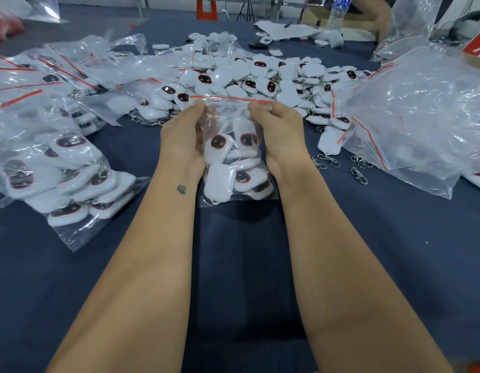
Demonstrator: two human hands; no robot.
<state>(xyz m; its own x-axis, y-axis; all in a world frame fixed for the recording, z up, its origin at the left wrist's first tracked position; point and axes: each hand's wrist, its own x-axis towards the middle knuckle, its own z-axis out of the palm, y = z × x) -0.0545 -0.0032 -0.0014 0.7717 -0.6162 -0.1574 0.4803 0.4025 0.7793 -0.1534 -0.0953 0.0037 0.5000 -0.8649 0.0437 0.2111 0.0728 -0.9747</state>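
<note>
A clear zip bag (233, 162) packed with white fobs (220, 181) stands upright between both hands, just on the 12 o'clock side of the middle of the view, over the dark blue surface (241, 251). The left hand (182, 135) has its grip closed on the red seal strip (230, 99) along the bag's top, fingertips pinching the strip's 9 o'clock end. The right hand (279, 133) pinches the same strip at its 3 o'clock end in a like closed grip. Both palms flank the bag's sides. Whether the strip is sealed along its whole length cannot be told.

Further towards 12 o'clock a loose heap (260, 74) of such fobs lies on the surface. At 9 o'clock lie filled bags (58, 168), and at 3 o'clock a pile of empty bags (421, 111). Metal clasps (359, 175) lie scattered between that pile and the held bag. A water bottle (338, 12) stands far off at 1 o'clock.
</note>
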